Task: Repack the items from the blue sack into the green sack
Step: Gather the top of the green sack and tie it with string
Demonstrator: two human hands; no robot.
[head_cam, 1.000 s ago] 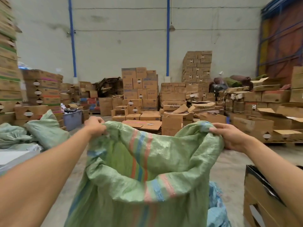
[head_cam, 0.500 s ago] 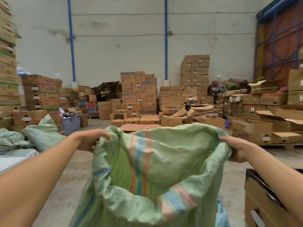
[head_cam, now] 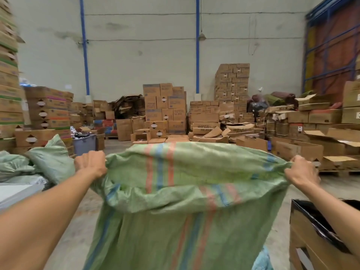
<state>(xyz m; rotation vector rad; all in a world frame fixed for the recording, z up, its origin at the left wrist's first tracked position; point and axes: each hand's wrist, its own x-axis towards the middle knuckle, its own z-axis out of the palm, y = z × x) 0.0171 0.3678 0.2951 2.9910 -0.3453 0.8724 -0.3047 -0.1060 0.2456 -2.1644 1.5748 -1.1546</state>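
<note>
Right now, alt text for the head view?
Two bare hands, left hand and right hand, each grip a side of a green sack mouth, stretching it wide and holding it up. A sliver of blue sack shows behind it, an open box sits at right, and stacked cartons fill the warehouse behind.

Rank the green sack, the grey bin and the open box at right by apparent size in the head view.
1. Green sack, by far the largest.
2. Box, though cropped and near the camera.
3. Grey bin, farther off, so unsure.
</note>
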